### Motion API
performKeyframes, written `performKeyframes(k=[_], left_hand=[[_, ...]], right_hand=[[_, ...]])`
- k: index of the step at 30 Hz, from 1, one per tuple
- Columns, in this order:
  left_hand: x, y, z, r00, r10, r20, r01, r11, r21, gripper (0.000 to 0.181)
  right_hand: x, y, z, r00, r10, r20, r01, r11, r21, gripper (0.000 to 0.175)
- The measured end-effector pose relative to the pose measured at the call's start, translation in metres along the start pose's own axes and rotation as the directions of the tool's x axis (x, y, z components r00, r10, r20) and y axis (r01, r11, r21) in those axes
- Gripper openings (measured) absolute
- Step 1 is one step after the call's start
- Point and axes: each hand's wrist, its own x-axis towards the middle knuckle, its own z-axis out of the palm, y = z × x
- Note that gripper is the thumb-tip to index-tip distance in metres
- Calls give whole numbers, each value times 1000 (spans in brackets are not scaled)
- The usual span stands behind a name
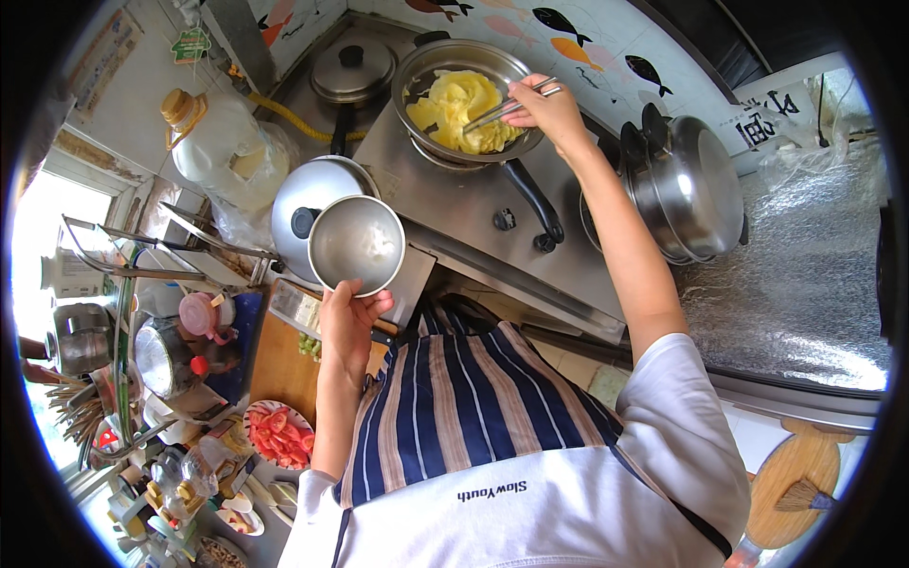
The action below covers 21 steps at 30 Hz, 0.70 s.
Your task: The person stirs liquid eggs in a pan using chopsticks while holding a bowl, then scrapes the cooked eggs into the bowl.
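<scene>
My right hand (545,112) grips a pair of metal chopsticks (501,110), whose tips touch the yellow cooked egg (461,106) in a steel frying pan (426,148). The pan sits at the far end of the stove, its black handle pointing towards me. In my left hand (349,316) is a small metal bowl (357,241), held by its near rim and tilted so that its inside shows; little but a wet sheen is seen in it. Just behind the bowl lies a domed lid with a black knob (305,221).
Stacked steel pots (682,188) stand right of the stove (454,199). A covered pan (353,71) and a large plastic jug (227,149) are at the back left. At left are a wooden cutting board (284,362) with a cleaver (295,302), a plate of cut tomatoes (279,434) and a wire rack (128,271).
</scene>
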Motion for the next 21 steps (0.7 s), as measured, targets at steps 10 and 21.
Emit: performKeyframes(k=[10,21], left_hand=[[-3,2,3,1000,5,-20,-5,1000,18,17],[-5,-1,21,1000,-2,17,2,1000,2,17]], right_hand=[[-25,-24,-6,999,-28,22,31,990,-140,25],[1,11,-10,988,-116,-97,109,991,-79,22]])
